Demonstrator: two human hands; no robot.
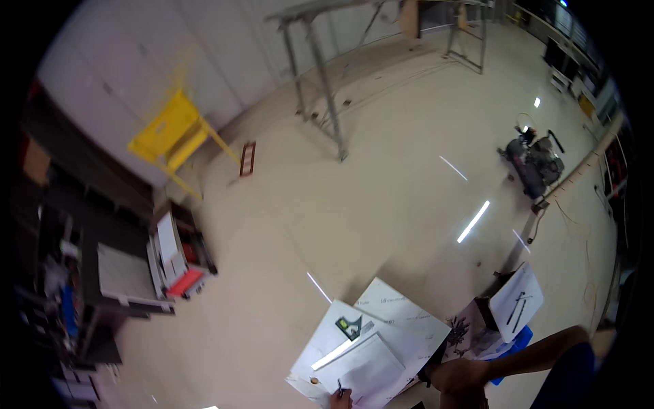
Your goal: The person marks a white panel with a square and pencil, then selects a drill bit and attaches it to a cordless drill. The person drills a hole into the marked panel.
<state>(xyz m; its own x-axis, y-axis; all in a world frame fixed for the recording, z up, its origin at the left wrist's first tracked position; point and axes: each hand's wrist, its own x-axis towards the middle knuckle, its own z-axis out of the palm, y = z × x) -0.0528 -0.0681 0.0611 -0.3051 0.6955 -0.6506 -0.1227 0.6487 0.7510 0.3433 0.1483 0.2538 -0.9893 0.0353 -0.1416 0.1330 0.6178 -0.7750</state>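
Note:
At the lower edge my left hand (340, 400) shows only in part, its fingers closed round a dark pen-like tool (339, 386) over the white boards. A bare right arm (504, 362) with a blue sleeve bends in from the lower right. Its end lies by the boards' right edge beside a dark object, and the fingers of my right hand cannot be made out. On the white board (303, 365) rests a combination square (349, 328) with a green and black head. Its pale blade (334, 355) runs along a smaller white panel (373, 365).
Right of the boards are a dark loose pile (458, 330) and a white-topped box (528, 290) bearing thin dark tools. An air compressor (535, 163) stands farther right. A yellow stand (170, 133), a toolbox (180, 255) and a metal trestle (320, 75) are farther off.

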